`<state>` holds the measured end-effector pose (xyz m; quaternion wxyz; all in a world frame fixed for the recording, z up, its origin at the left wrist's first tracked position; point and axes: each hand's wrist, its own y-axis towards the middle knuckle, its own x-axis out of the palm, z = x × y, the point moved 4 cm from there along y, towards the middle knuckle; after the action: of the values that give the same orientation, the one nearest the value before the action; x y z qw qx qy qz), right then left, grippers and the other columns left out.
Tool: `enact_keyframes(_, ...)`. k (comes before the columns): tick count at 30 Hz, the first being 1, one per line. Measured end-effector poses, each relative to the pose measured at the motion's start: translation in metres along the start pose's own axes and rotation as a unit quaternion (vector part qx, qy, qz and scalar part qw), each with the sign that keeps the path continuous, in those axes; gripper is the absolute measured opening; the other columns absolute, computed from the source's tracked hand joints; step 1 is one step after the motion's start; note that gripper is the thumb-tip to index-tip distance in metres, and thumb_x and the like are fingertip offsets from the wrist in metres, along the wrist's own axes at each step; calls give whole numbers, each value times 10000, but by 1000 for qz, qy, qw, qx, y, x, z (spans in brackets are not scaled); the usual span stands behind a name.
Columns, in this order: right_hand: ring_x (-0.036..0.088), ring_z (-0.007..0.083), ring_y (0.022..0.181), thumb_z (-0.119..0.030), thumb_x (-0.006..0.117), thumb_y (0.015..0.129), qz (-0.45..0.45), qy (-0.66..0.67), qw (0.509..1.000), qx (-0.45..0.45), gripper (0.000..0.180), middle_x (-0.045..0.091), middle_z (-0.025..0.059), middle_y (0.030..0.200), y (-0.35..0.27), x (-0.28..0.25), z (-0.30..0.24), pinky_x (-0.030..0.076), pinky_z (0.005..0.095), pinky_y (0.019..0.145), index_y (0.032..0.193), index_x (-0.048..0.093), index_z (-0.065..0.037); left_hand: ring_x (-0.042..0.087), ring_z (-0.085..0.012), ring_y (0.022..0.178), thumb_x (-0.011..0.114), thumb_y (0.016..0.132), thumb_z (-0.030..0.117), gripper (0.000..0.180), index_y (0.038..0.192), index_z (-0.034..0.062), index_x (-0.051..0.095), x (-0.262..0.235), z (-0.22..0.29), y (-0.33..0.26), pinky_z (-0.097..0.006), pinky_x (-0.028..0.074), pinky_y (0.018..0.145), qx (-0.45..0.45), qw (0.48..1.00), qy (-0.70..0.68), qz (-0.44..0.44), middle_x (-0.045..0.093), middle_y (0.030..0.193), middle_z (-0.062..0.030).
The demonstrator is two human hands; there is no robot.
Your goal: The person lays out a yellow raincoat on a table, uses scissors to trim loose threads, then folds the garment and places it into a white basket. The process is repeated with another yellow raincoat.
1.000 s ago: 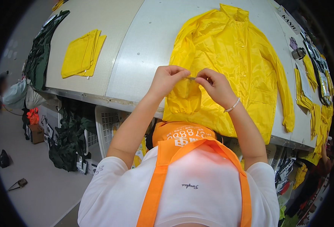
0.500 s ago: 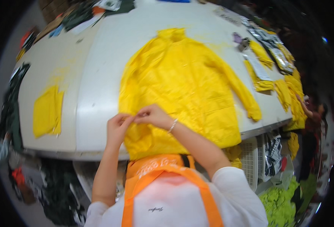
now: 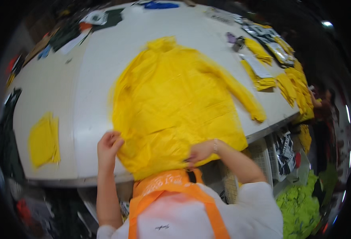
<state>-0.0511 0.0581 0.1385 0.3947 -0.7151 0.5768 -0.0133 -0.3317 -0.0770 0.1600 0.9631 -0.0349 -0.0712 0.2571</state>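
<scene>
The white table (image 3: 84, 91) fills most of the view, and spread flat on it, hood toward twelve o'clock and hem toward six, lies the yellow raincoat (image 3: 171, 107), its one visible sleeve trailing off toward three o'clock. A folded yellow piece (image 3: 44, 139) rests well apart at nine o'clock, and a row of packed yellow garments (image 3: 291, 79) runs along the table's far edge at about two o'clock. The left hand (image 3: 108, 146) sits at the raincoat's lower corner near seven o'clock, fingers curled and pinching the edge of the fabric; the right hand (image 3: 201, 152) lies on the hem near five o'clock, fingers bent and pressed onto the cloth, though whether it pinches or merely holds it down I cannot tell through the blur. The hem hangs just over the table's near edge, between the two hands and touching both. Judging by that, the work in hand looks like squaring or smoothing the hem: done well, both hands should draw with equal tension, keeping the thin cloth flat against the table so no creases gather across the body.
</scene>
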Motion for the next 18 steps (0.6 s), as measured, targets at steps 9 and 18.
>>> enact_keyframes(9,497,40,666,4,709,708,418,217,875,-112,347,603,38,904,24,-20,-77,378,174,546,1043,652,-66,608,-96,790,625,831,43,246,1052,-19,538,-5,21,18,-207,468,732,-29,987,-158,-1,649,853,-62)
enact_keyframes(18,411,53,553,17,727,671,548,146,797,-209,202,541,25,866,66,-22,-114,352,186,495,835,614,-22,538,-221,973,738,704,112,397,1046,64,542,3,62,-33,-338,411,845,325,885,302,142,565,1058,-78)
